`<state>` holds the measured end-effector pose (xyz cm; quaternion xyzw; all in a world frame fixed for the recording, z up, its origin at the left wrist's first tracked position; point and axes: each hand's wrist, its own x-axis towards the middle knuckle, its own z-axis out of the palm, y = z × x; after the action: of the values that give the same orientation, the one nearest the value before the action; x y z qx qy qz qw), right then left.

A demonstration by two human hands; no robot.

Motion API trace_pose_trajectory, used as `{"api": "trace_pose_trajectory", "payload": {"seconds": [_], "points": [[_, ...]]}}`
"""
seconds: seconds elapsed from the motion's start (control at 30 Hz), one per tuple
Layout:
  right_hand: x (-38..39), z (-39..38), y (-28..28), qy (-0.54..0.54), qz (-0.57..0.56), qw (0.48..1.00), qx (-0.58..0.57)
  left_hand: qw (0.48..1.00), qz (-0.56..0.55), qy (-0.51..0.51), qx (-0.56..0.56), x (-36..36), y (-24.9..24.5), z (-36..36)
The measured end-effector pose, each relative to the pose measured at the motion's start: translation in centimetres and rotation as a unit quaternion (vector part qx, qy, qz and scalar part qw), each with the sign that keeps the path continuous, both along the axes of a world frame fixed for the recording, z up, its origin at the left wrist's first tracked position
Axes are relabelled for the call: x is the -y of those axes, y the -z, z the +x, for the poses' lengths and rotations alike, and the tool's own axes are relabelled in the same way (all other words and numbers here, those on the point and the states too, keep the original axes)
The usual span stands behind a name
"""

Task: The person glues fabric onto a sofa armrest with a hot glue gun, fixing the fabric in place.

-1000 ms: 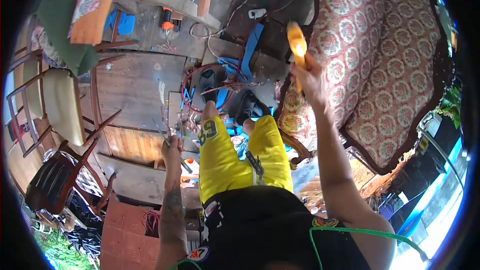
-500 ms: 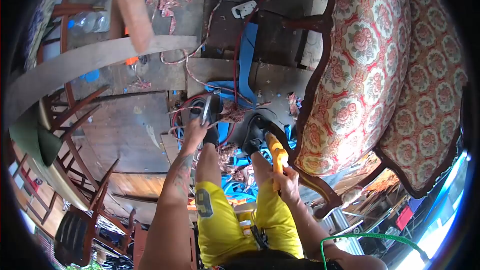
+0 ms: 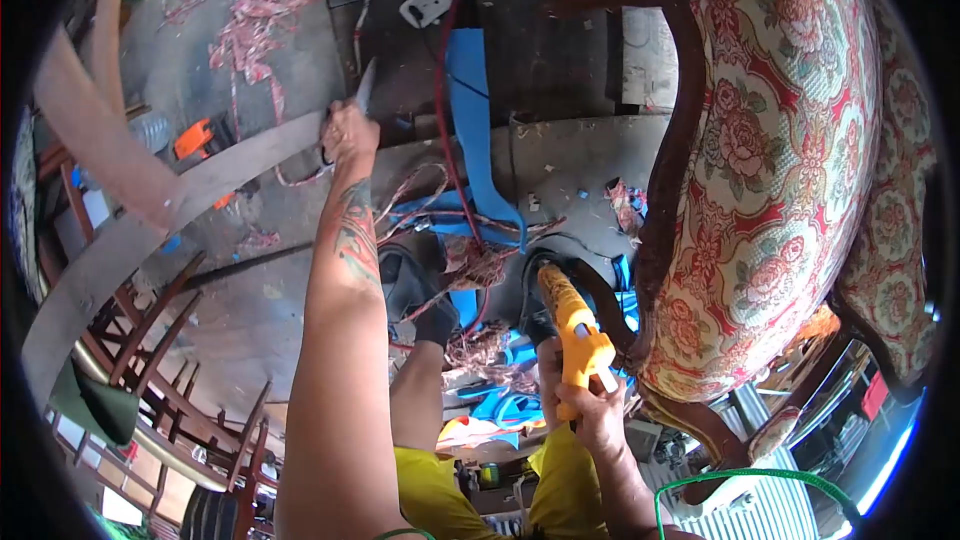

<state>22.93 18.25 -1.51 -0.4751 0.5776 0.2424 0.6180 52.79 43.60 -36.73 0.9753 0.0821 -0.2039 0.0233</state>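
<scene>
My left hand (image 3: 350, 135), on a tattooed arm stretched forward, is closed around what looks like a pair of scissors (image 3: 366, 88), its blade pointing away from me. The hand is at the end of a long grey-beige strip (image 3: 255, 155) and seems to touch it. My right hand (image 3: 597, 412) grips a yellow glue gun (image 3: 575, 325) by its handle, nozzle towards the floor by my foot. Close to the right of the gun stands a floral upholstered chair (image 3: 750, 160) with a dark carved wooden frame.
Another person's limb (image 3: 110, 130) crosses the strip at upper left. An orange-and-black tool (image 3: 197, 140), shredded red-white fabric (image 3: 255, 25), a blue strip (image 3: 475, 130), a power strip (image 3: 435, 0) and cords lie on the floor. Wooden chair frames (image 3: 160, 330) are at left; a green cord (image 3: 760, 475) is at lower right.
My left hand has moved forward from near my foot to the strip's end. The other person's limb has shifted left. The glue gun stays in my right hand, and the view has shifted.
</scene>
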Motion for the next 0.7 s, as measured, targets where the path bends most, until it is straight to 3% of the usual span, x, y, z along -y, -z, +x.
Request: {"api": "trace_pose_trajectory", "payload": {"seconds": [0.13,0.23,0.33,0.4,0.47,0.53,0.57,0.6,0.7], "points": [[1.0,-0.1,-0.4,-0.028,-0.011,0.999,0.028,0.995,0.069,0.067,0.019,-0.3,1.8,-1.7],[1.2,2.4,-2.7,0.053,0.009,0.997,0.053,0.986,0.095,0.137,-0.023,-1.3,2.6,-1.9],[2.9,0.0,-4.6,0.0,-0.021,0.998,0.062,0.982,0.063,0.165,-0.07,-0.6,-3.1,-3.2],[3.5,0.2,-7.2,-0.032,-0.039,0.996,0.073,0.983,-0.05,0.1,-0.146,-3.0,-1.8,-4.6],[4.0,0.1,-10.3,-0.027,-0.053,0.994,0.093,0.983,-0.159,-0.055,-0.078,-1.6,-10.0,-6.5],[6.1,-2.6,-12.8,-0.043,-0.015,0.996,0.081,0.936,-0.334,-0.11,0.015,-3.1,-16.3,-8.6],[6.5,-1.9,-14.6,-0.075,-0.033,0.994,0.072,0.922,-0.364,-0.134,0.02,-3.6,-21.0,-8.9],[6.3,-1.0,-17.1,-0.105,-0.053,0.991,0.062,0.906,-0.393,-0.155,0.023,-4.3,-26.4,-9.2],[6.2,-0.7,-22.3,-0.171,-0.146,0.974,0.034,0.836,-0.471,-0.259,-0.114,-7.1,-41.2,-8.7]]}}
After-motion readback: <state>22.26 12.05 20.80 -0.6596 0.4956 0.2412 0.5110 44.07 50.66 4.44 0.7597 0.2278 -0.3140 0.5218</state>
